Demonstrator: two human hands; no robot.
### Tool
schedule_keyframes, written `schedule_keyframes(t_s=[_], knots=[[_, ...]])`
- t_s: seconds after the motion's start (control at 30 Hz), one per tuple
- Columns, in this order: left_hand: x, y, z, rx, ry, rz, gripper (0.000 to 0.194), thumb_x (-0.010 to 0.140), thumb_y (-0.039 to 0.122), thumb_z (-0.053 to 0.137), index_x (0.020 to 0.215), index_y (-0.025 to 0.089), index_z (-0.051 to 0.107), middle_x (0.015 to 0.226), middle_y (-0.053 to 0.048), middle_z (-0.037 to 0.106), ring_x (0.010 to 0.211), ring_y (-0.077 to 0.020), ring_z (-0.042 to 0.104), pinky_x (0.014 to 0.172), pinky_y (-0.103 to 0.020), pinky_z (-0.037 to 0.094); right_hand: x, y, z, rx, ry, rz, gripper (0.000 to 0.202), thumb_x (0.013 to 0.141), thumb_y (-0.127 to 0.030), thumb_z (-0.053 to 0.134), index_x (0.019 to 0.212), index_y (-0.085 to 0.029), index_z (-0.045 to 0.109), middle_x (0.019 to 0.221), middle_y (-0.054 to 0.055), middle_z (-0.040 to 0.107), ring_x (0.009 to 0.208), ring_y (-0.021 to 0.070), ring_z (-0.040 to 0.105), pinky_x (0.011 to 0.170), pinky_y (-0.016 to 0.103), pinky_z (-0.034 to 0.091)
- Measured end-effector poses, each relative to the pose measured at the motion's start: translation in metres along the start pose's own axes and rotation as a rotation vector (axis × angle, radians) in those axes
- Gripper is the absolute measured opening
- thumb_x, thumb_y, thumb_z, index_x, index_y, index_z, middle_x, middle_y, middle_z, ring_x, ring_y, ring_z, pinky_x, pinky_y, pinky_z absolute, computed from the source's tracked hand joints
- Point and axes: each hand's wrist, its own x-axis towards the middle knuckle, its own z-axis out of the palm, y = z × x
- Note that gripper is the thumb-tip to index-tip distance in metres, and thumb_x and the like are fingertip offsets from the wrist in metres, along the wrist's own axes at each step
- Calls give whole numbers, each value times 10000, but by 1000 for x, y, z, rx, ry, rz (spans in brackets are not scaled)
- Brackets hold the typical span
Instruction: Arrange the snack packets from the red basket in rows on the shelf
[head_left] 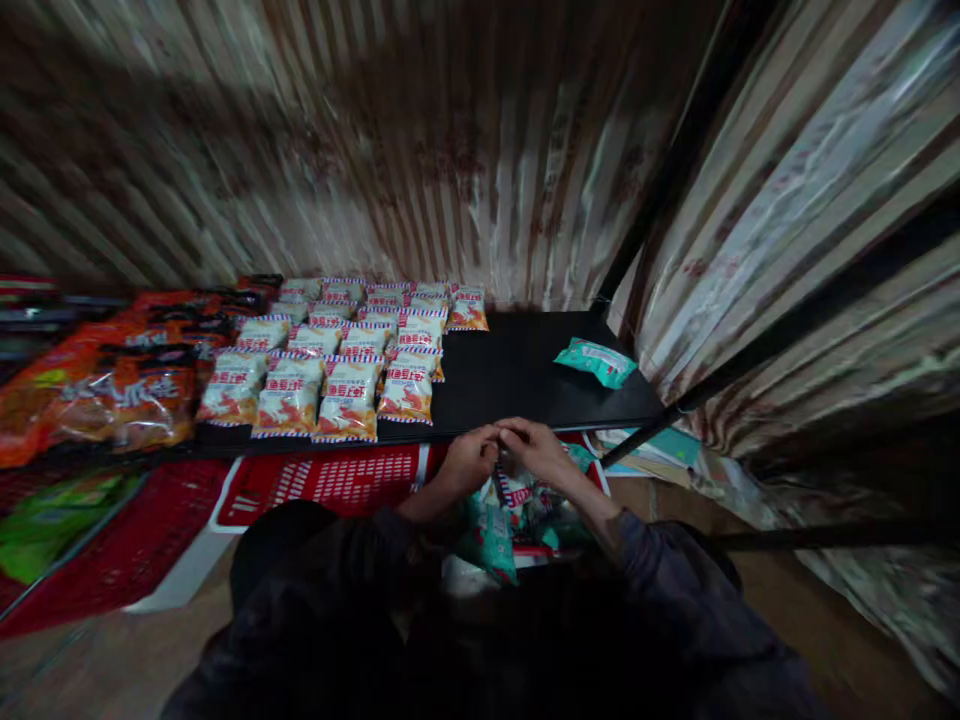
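My left hand (471, 460) and my right hand (538, 452) meet at the front edge of the black shelf (510, 375), fingertips pinched together. Whatever they pinch is hidden by the fingers. Just beneath them shows a snack packet (513, 488) with a red, white and blue striped edge; whether it hangs from my fingers I cannot tell. Around it lie several teal packets (491, 535) in a red basket. Left of my hands, several white-and-orange snack packets (349, 395) stand in rows on the shelf. One teal packet (597, 361) lies at the shelf's right end.
Orange snack bags (154, 395) crowd the shelf's left part. A red basket (322, 480) sits below the front edge, and another red basket (161, 525) with green packets (60, 520) stands farther left. Dark poles (720, 370) and a pleated curtain (450, 150) border the shelf.
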Motion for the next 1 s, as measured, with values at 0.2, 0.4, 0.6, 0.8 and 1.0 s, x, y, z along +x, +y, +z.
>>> schedule_keyframes(t_s=[0.2, 0.4, 0.6, 0.8, 1.0], knots=[[-12, -22, 29, -20, -53, 53, 303, 815, 88, 485, 1020, 198, 680, 1054, -56, 720, 991, -194, 668, 926, -356, 527, -27, 20, -3, -141, -134, -63, 283, 912, -247, 493, 1126, -193, 671, 1078, 94, 718, 991, 224, 668, 883, 375, 511], [-17, -38, 53, 26, -26, 96, 369, 813, 87, 499, 1146, 173, 632, 1283, -126, 616, 1228, -242, 560, 1067, -455, 445, -31, 34, -17, -251, -188, -134, 297, 911, -229, 543, 1186, -201, 650, 1206, 118, 666, 1121, 240, 623, 975, 410, 478], [-19, -46, 57, -18, -95, 34, 347, 863, 262, 555, 1193, 164, 596, 1402, -155, 519, 1327, -276, 475, 1118, -478, 390, -29, 53, -35, -393, -226, -19, 370, 879, -367, 606, 1200, -189, 652, 1186, 131, 679, 1099, 277, 638, 949, 423, 491], [-23, -44, 61, -87, -108, 14, 466, 842, 305, 608, 1274, 157, 511, 1481, -172, 421, 1396, -294, 380, 1140, -489, 349, -27, 62, -35, -483, -324, 53, 693, 786, -574, 659, 1348, -184, 548, 1382, 174, 549, 1308, 335, 486, 1059, 474, 402], [-23, -48, 64, -159, -111, 5, 616, 816, 256, 617, 1383, 145, 406, 1481, -187, 413, 1401, -278, 375, 1146, -489, 341, -22, 46, -40, -483, -443, 143, 742, 795, -608, 627, 1414, -230, 475, 1376, 153, 550, 1271, 330, 521, 1029, 434, 426]])
